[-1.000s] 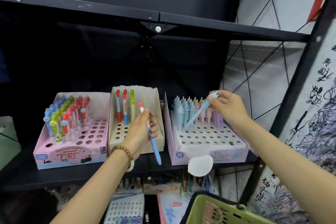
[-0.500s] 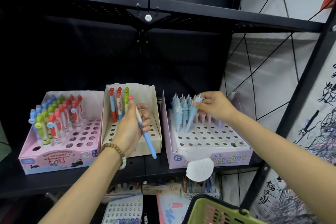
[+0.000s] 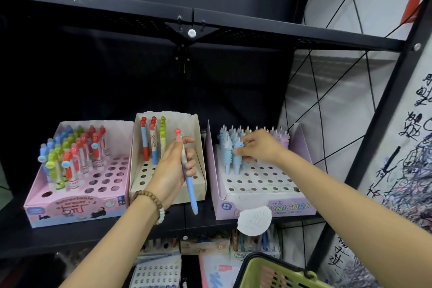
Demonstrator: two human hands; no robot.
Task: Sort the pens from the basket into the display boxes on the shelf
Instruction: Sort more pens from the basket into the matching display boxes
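The unicorn pen [image 3: 237,166] has gone from tilted to upright in the right box [image 3: 292,208], right hand [image 3: 259,147] pinching its head, left hand [image 3: 173,166] curled round a pink-topped pen [image 3: 189,184] by the middle box [image 3: 138,159], so a jerky release could topple the neighbours [image 3: 227,156].

Soft, even light falls on the beige box [image 3: 184,120] and its neighbours, so their colours read clearly with only faint shadows. Behind and above it the shelf interior sinks to near black. Right of it the wall [image 3: 339,100] looks bright and slightly washed. The shelf bar [image 3: 117,4] above bows with lens distortion, and the basket [image 3: 257,276] below is soft.
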